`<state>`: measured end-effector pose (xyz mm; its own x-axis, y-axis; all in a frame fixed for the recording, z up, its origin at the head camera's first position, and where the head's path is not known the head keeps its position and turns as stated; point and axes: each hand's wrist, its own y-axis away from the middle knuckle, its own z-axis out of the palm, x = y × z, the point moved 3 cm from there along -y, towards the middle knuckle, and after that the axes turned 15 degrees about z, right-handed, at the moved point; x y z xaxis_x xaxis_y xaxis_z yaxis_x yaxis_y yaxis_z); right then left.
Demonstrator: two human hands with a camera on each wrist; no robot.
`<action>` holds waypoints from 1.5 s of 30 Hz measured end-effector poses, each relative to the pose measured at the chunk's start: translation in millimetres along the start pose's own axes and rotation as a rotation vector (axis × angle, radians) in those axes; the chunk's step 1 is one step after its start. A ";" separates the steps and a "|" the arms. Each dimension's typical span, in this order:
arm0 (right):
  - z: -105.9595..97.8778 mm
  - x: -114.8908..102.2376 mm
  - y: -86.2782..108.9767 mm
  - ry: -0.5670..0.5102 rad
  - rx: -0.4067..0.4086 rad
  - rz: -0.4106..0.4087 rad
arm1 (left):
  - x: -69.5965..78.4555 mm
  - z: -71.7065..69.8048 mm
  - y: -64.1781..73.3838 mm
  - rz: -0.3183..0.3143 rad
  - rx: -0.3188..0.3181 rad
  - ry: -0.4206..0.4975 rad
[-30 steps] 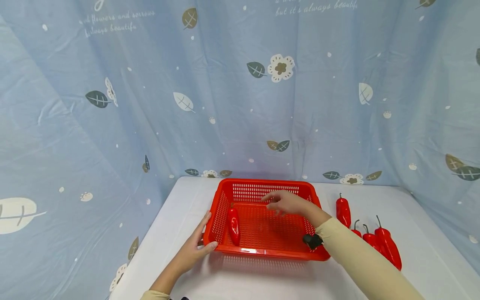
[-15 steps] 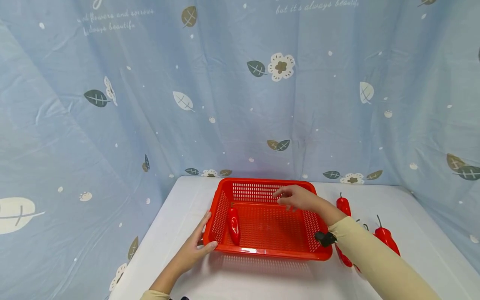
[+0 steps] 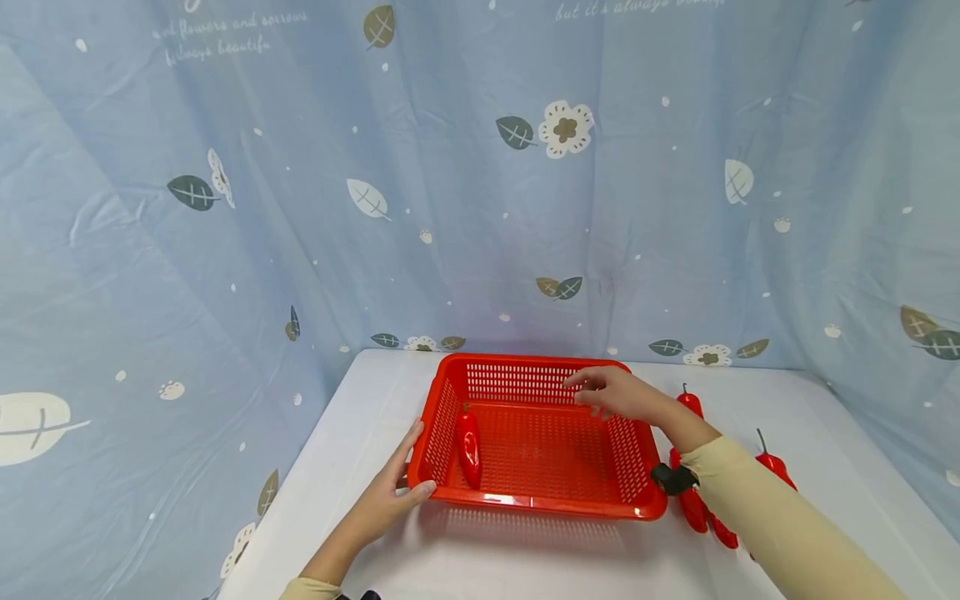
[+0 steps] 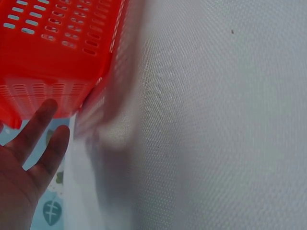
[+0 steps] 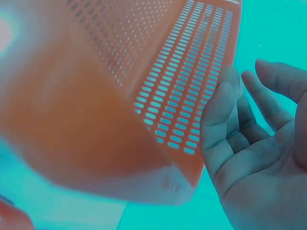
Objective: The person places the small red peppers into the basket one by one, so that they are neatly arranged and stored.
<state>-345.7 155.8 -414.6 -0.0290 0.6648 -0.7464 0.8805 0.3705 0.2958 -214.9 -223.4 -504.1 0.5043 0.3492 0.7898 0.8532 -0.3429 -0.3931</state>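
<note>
A red plastic basket (image 3: 540, 500) with slotted walls stands on the white table. Along its left side lies one glossy red pepper (image 3: 469, 450). My left hand (image 3: 382, 500) rests against the basket's front left corner, thumb by the front rim and fingers along the outer left wall. In the left wrist view its fingers (image 4: 45, 115) are stretched out below the basket wall. Over the right rear part of the basket hovers my right hand (image 3: 618, 393), holding nothing, with loosely bent fingers; the right wrist view shows the hand (image 5: 259, 158) beside the slotted wall.
Several more red peppers (image 3: 693, 508) lie on the table to the basket's right, partly hidden by the right sleeve (image 3: 772, 508). A blue curtain (image 3: 480, 183) with leaf and flower prints hangs behind the white table (image 3: 352, 417) and on its left.
My right hand has moved to the right across the basket, with its forearm shifting over the peppers on the right. The left hand and the basket have stayed in place.
</note>
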 end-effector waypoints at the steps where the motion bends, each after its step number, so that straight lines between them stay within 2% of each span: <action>1: -2.3 1.0 0.7 -0.002 0.004 0.001 | -0.1 -0.2 -0.1 0.003 0.000 -0.001; 11: -19.5 17.6 4.1 0.001 0.065 0.044 | -0.6 -0.7 0.7 0.005 -0.001 0.006; 18: -28.3 26.5 11.3 0.003 0.067 0.055 | -0.2 0.3 1.3 -0.006 0.004 0.017; 25: -35.5 33.9 22.7 -0.025 0.073 0.029 | 0.9 0.7 0.7 -0.026 0.007 0.034; 32: -42.1 46.0 28.3 -0.019 0.097 0.025 | 1.4 -0.1 0.9 -0.017 0.008 0.024; 45: -46.6 65.7 44.4 -0.019 0.207 0.074 | -0.3 0.8 0.7 -0.006 0.006 0.020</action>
<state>-330.6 246.2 -422.7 0.0470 0.6721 -0.7389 0.9584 0.1782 0.2230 -214.3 -223.0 -505.0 0.4965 0.3339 0.8013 0.8569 -0.3358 -0.3910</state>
